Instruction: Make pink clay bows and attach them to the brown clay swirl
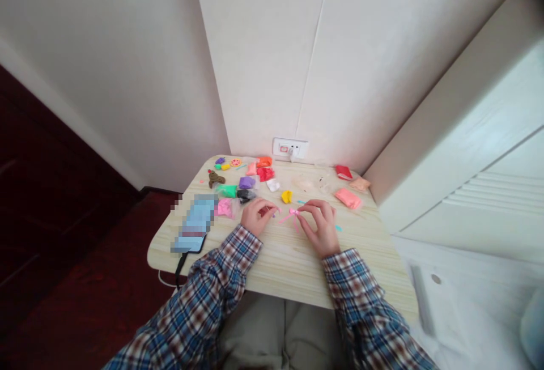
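A small pink clay bow (pixel 294 211) with thin trailing strips lies at the fingertips of my right hand (pixel 322 226). The thumb and index finger close on its right side. To the left of it, my left hand (pixel 256 216) is pinched, with a tiny pink piece (pixel 279 209) showing at its fingertips. Just behind the hands sits a lump of yellow clay (pixel 287 196). A light-blue stick (pixel 338 228) shows partly beside my right hand. Near my left hand are bags of pink clay (pixel 225 207), black clay (pixel 245 194) and green clay (pixel 227 191).
Several more clay bags, including a purple one (pixel 247 182) and a coral one (pixel 347 198), cover the back of the table (pixel 293 268). A brown clay figure (pixel 216 178) stands back left. A phone (pixel 196 225) with a cable lies at the left edge. A wall socket (pixel 290 148) is behind.
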`<state>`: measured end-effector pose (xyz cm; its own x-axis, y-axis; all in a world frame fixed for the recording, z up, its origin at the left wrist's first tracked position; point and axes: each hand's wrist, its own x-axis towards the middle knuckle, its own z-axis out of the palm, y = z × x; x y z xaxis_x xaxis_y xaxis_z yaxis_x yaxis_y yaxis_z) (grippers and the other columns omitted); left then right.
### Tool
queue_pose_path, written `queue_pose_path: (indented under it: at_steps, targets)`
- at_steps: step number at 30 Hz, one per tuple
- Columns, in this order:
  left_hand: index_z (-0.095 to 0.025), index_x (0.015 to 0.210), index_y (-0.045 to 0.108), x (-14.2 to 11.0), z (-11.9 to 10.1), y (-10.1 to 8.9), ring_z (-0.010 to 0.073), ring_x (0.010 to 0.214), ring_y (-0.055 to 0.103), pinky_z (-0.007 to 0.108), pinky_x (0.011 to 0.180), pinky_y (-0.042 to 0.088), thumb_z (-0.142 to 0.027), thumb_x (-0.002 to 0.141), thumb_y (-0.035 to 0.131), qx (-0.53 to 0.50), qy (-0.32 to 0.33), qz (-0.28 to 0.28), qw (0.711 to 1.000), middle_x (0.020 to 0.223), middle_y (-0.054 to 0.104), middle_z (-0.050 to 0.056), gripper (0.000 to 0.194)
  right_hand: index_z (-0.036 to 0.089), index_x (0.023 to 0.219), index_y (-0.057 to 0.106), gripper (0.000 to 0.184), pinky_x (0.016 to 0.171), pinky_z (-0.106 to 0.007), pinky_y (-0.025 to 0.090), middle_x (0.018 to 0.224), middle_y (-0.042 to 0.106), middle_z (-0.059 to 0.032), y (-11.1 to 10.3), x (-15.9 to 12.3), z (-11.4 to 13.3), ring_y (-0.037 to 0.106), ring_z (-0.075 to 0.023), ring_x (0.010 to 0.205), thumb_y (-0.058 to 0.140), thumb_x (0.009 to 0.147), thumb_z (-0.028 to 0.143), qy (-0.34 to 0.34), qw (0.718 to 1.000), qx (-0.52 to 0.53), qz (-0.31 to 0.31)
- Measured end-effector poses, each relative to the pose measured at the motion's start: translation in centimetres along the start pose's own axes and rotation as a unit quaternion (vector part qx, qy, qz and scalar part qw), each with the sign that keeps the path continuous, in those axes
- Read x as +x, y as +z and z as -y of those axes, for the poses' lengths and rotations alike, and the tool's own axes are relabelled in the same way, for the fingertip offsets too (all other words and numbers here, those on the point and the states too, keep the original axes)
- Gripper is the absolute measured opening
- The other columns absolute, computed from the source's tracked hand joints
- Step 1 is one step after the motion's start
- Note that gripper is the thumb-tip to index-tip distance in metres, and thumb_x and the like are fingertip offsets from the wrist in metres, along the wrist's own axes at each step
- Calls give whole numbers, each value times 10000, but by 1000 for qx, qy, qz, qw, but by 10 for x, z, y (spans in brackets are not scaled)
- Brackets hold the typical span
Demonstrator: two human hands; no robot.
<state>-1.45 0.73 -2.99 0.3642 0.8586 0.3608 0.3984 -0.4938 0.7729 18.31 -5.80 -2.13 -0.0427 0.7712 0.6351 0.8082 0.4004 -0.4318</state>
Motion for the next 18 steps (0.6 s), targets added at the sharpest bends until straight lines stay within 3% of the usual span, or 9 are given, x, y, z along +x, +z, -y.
queue_pose_path:
  at_steps: [5, 18]
  targets:
    - [-153, 1137, 566, 0, 13, 3, 189, 932, 617, 386, 790, 540, -321, 900, 547, 6, -10, 18, 1000, 1121, 605, 83, 291, 222, 977, 612, 149, 871, -411, 356, 999, 594, -72, 6, 0, -2, 558, -224, 991, 521, 884, 295, -13, 999, -6, -35]
    - [-166, 1164, 556, 0, 2, -2, 203, 983, 605, 409, 830, 529, -320, 903, 540, 50, -21, -1, 999, 1175, 587, 92, 303, 203, 917, 628, 154, 870, -425, 357, 974, 581, -56, 4, 6, -10, 550, -227, 974, 551, 863, 326, 3, 995, 18, -99]
